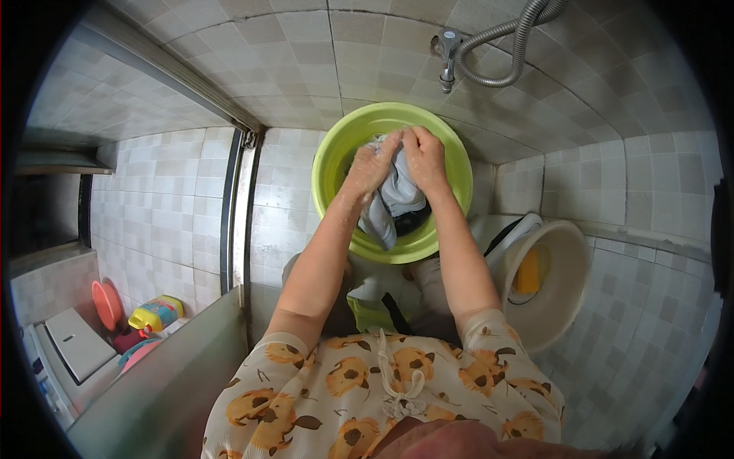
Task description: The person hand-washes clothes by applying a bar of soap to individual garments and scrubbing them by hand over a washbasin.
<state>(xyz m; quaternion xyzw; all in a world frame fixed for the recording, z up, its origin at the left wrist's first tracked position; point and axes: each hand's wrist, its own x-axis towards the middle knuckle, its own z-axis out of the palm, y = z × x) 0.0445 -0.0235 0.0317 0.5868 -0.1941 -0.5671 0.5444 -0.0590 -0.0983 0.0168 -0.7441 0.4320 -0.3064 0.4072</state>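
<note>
A round lime-green plastic basin (450,235) stands on the tiled floor between my knees. Over it my left hand (371,166) and my right hand (423,156) both grip a wet, light grey-blue cloth (401,192), thumbs and fingers close together at its upper end. Suds or water show on my hands and left forearm. The cloth hangs down into the basin, one fold reaching towards the near rim. Dark fabric (412,221) lies beneath it, partly hidden.
A beige bucket (559,304) with a yellow object inside stands at the right. A wall tap (448,57) and metal hose (499,80) are above the basin. Leftward are a sliding-door frame (238,212), a frosted glass panel (172,378) and a yellow jug (156,313).
</note>
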